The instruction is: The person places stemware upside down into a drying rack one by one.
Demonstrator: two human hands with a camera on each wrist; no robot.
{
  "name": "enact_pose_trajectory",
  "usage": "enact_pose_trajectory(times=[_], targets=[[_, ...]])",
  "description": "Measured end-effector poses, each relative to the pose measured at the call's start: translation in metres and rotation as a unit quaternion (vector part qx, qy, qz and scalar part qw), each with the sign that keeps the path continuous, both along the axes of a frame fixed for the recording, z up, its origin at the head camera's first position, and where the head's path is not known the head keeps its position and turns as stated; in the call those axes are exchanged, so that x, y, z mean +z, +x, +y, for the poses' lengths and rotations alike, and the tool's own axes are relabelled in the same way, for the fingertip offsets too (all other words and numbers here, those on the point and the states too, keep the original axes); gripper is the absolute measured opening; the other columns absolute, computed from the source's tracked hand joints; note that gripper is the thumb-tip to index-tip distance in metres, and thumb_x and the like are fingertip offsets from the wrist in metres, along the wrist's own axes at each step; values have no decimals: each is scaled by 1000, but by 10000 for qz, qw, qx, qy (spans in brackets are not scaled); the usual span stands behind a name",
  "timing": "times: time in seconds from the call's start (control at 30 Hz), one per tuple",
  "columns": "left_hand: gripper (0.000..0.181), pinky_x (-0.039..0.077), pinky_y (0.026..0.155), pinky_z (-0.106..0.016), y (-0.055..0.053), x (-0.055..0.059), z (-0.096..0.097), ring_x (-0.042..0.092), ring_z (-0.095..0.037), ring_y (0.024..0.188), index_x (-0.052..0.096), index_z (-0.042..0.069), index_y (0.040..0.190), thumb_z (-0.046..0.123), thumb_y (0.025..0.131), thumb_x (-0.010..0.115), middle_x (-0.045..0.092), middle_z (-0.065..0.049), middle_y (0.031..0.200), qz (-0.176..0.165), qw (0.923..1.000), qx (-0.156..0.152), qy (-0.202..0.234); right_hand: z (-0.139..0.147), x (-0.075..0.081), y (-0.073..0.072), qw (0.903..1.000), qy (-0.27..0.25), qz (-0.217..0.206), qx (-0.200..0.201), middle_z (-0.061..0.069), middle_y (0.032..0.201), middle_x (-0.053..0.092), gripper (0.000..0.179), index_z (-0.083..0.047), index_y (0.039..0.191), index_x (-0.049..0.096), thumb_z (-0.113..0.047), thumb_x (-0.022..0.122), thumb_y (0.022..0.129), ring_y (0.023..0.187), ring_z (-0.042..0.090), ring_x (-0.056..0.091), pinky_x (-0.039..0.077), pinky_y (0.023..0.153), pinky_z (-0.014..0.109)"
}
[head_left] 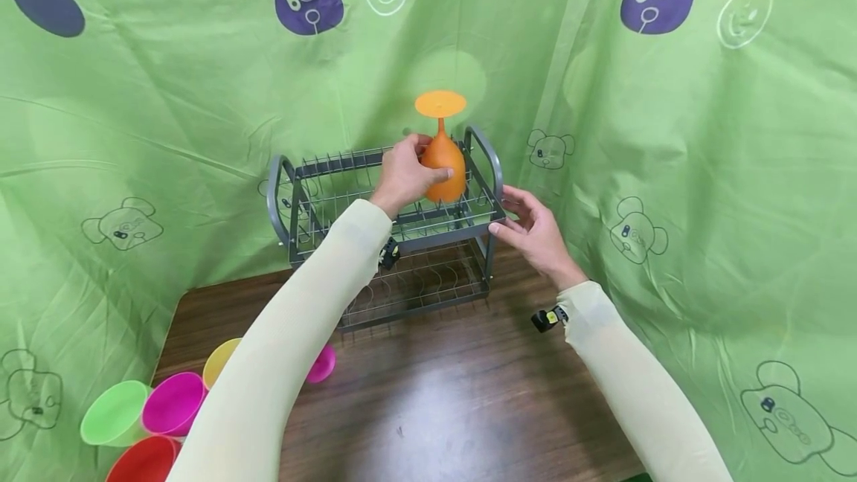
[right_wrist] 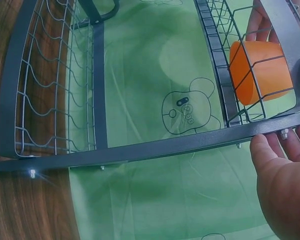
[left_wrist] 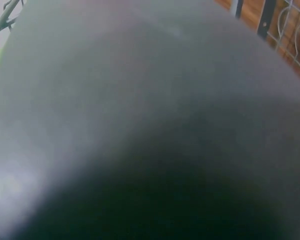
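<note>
In the head view an orange plastic goblet stands upside down at the right end of the dish rack's upper tier, its round foot uppermost. My left hand grips its bowl from the left, thumb across the front. The grey two-tier dish rack has wire shelves and raised side handles. At its right end my right hand holds the upper frame corner, thumb in front and fingers behind. The right wrist view shows the goblet's bowl inside the wire tier and my right hand against the frame post. Something blurred fills most of the left wrist view.
Green, magenta, yellow and red cups cluster at the table's front left, partly behind my left sleeve. A small magenta round piece shows beside that sleeve. Green printed cloth hangs around the brown wooden table.
</note>
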State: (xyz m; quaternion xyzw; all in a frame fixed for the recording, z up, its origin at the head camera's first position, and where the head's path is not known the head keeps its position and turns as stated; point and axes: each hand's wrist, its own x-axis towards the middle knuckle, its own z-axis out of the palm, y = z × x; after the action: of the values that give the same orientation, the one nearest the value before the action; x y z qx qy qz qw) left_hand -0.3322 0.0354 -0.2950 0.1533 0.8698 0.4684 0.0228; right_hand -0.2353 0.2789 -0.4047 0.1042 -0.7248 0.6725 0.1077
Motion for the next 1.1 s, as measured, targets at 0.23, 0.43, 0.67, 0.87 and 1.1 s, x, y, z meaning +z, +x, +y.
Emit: enact_pose_trajectory(times=[0.23,0.43,0.67,0.87,1.1], targets=[[77,56,111,-38,3,5,-4,60,-22,136,49,16,155,31,90,87,59,-3,152,-195,9998,-33,43,-2,1,1,10000,9,-12,-62,18,156,52,74,-8,156,48,2,79,89,142,29,52,38,127,54],[79,54,112,-37,10,14,-8,57,-20,140,48,14,156,33,90,86,56,-3,156,-347,9990,30,270,-3,2,1,9998,64,-15,-169,17,156,52,74,-8,156,48,1,79,90,142,26,53,40,126,49],[80,53,113,-34,24,19,-17,56,-22,140,49,17,156,40,90,86,55,-1,157,-298,9987,174,387,-4,1,3,9998,39,-3,-175,19,157,52,73,-6,156,47,2,78,90,142,28,53,37,127,55],[76,51,114,-35,38,22,-32,55,-20,142,51,24,155,44,90,84,55,2,156,-257,9980,258,526,-7,0,2,9999,18,-44,-154,18,157,52,73,-6,156,47,1,78,91,141,25,53,40,126,48],[69,55,110,-35,65,29,-48,58,-13,139,54,32,150,46,90,85,56,7,153,-179,9967,204,770,-5,1,3,9998,-80,22,-185,20,156,53,71,-5,155,49,2,78,91,141,27,54,47,120,32]])
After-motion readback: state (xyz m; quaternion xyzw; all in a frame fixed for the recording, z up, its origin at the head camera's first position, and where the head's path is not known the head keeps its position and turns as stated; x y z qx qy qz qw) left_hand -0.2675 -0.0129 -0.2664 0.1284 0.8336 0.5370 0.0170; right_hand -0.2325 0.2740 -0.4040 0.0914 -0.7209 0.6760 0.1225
